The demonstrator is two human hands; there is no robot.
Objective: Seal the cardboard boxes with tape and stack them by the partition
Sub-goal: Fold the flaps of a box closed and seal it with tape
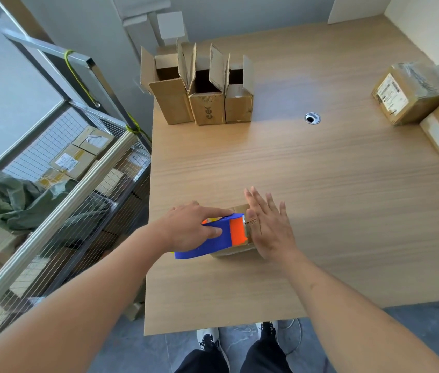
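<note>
Near the front edge of the tabletop (320, 211), a small cardboard box (235, 250) is being sealed: the left hand (194, 227) grips the blue-and-orange tape dispenser (218, 235) on its top, while the right hand (269, 227) presses flat, fingers (260, 200) spread. Next, probably tearing the tape off and smoothing it.

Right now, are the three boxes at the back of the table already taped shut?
No, the three boxes stand with their top flaps up and open, untaped.

Wire cart (59, 211), green plastic sheet (5, 197)
</note>
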